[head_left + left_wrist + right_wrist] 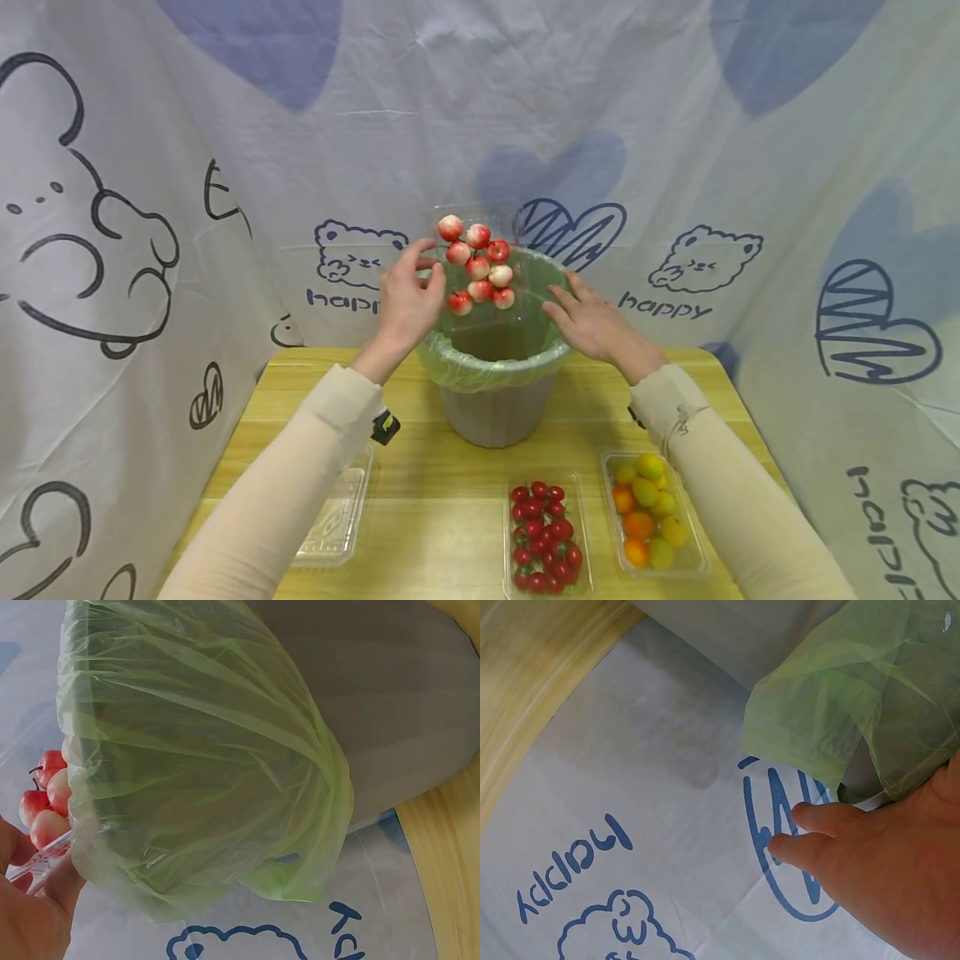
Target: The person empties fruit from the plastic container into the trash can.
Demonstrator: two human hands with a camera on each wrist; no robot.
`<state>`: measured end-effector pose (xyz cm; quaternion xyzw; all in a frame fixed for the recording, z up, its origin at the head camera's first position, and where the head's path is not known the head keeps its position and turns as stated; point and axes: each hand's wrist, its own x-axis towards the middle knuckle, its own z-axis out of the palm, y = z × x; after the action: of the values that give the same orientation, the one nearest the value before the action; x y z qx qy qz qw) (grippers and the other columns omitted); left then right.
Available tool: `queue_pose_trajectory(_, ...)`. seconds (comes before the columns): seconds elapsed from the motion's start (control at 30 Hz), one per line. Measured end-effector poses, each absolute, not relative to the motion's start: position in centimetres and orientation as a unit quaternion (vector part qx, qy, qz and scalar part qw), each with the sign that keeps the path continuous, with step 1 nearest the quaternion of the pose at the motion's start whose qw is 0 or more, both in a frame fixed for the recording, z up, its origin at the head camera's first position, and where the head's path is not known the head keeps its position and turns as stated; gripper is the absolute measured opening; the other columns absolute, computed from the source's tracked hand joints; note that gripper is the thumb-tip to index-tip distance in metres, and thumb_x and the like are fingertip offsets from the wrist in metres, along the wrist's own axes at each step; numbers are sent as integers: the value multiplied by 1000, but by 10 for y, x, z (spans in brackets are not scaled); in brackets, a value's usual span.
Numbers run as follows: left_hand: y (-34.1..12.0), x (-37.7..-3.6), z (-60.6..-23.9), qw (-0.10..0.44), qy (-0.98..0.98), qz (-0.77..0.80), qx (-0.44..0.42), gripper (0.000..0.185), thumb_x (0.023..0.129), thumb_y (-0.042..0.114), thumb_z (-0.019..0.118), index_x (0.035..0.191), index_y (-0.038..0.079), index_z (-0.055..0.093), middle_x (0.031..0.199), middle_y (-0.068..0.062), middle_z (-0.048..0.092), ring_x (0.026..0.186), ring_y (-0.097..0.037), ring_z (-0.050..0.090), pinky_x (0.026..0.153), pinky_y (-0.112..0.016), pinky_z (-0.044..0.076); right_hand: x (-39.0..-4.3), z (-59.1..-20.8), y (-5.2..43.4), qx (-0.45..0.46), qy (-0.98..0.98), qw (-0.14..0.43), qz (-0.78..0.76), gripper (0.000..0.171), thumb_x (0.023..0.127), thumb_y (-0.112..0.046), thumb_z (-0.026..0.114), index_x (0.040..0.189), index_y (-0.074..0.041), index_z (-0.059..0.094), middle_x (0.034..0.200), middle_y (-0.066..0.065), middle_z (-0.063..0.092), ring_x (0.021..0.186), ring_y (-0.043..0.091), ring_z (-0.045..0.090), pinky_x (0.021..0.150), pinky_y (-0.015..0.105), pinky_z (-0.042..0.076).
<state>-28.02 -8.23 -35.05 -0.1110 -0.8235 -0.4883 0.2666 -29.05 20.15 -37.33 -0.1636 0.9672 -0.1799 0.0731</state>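
Gripping a clear tray (474,225) of red fruit (477,267), left hand (407,300) tilts it over bin (495,408); right hand (592,321) fingers spread.

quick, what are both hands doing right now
Left hand: grips the clear tray of red fruit, tipped over the bin.
Right hand: open, fingers straight, at the bin's rim, holding nothing.

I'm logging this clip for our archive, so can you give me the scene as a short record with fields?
Left hand: holds a clear plastic tray of small red-and-white fruits, tilted above the bin
Right hand: open, fingers at the bin's rim
Bin: grey plastic bin with green bag liner
Surface: yellow wooden table
Nearby: tray of red cherry tomatoes; tray of orange and yellow fruits; empty clear tray
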Motion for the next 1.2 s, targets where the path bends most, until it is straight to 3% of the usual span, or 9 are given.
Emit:
queue_pose_trajectory(0.6, -81, -281, -351, 302, -799, -498, -147, 35, 100, 3, 61, 135, -4, 61, 117, -30, 74, 94, -44, 78, 82, -48, 67, -291, -373, 201, -159, 968, 73, -178, 72, 112, -56, 15, 169, -12, 21, 178, 16, -7, 163, 47, 6, 129, 72, 10)
queue_pose_trajectory(1.2, -82, -281, -352, 308, -801, -493, -141, 36, 101, 2, 59, 138, -1, 60, 117, -30, 74, 93, -44, 78, 75, -49, 68, -291, -373, 201, -160, 969, 72, -175, 71, 113, -55, 15, 169, -11, 20, 178, 17, -7, 162, 48, 5, 128, 74, 9)
